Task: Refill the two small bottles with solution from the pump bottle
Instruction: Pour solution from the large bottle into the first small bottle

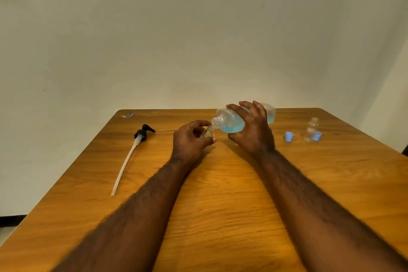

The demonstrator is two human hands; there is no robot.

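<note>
My right hand (254, 132) grips the large clear pump bottle (230, 120), tipped on its side with its open threaded neck pointing left and blue solution pooled along its lower side. My left hand (189, 141) holds a small clear bottle (207, 132) tilted, its mouth right under the big bottle's neck. The second small clear bottle (310, 129) stands upright and uncapped at the right of the wooden table (220, 194).
The black pump head with its long white dip tube (132, 152) lies on the table to the left. Two light blue caps (288, 136) (317, 136) sit near the standing bottle. A small wrapper scrap (127, 115) lies at the far left corner.
</note>
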